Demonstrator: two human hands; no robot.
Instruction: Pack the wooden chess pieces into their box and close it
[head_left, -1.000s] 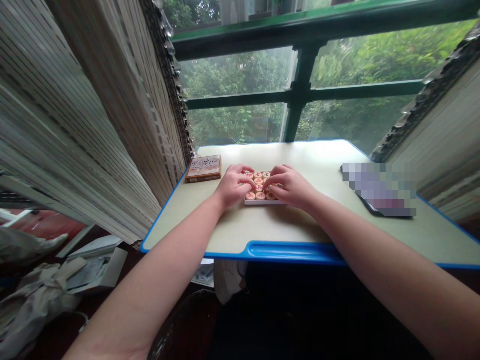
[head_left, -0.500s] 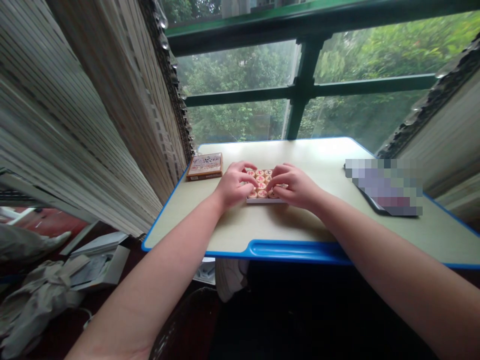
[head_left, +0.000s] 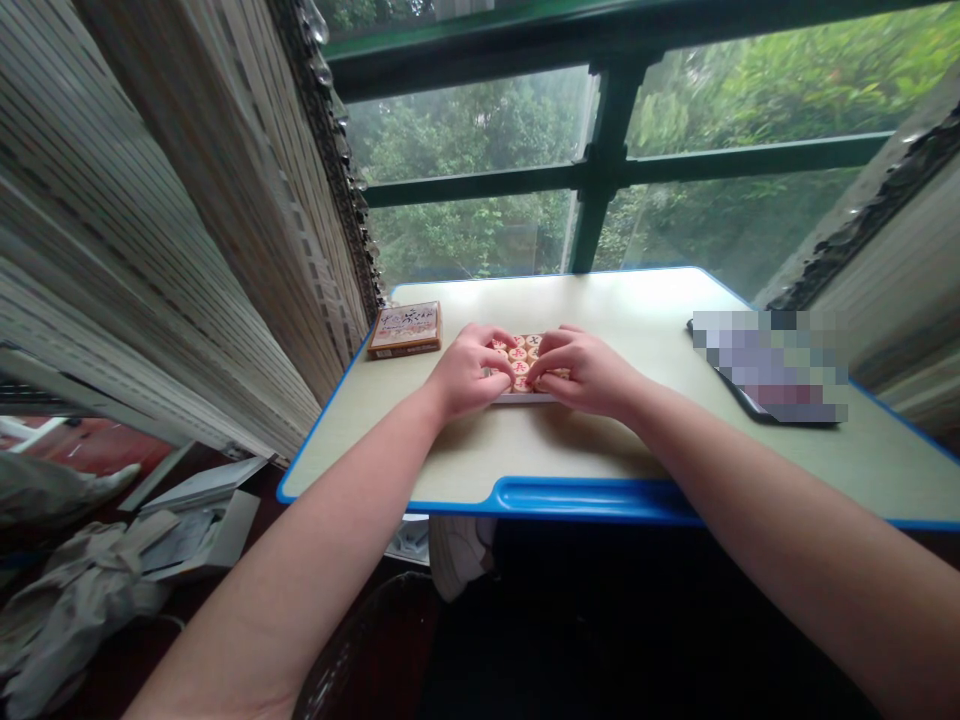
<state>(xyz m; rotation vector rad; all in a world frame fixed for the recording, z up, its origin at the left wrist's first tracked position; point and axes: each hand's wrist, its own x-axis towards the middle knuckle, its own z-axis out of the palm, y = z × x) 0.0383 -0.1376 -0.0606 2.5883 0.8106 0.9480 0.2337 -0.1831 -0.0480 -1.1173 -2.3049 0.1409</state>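
Observation:
A shallow pale tray (head_left: 523, 398) of round wooden Chinese chess pieces (head_left: 519, 368) with red characters lies on the table in front of me. My left hand (head_left: 471, 370) is at the tray's left side, its fingers bent over the pieces and its thumb close to the index fingertip. From the right, my right hand (head_left: 574, 368) curls over the other pieces, thumb and fingertips pressed among them. Between the hands a few pieces show; those under the fingers are mostly hidden, so which ones I touch cannot be made out.
A brown printed box (head_left: 406, 330) sits at the table's left edge. On the right lies a dark-edged flat object (head_left: 757, 400), mostly blurred out. The blue-edged table (head_left: 450, 470) has a groove along its front. Curtains (head_left: 195, 200) hang beside the window.
The view has shifted slightly. Both hands stay over the tray, with small finger movements; the right one covers a little more of its front edge.

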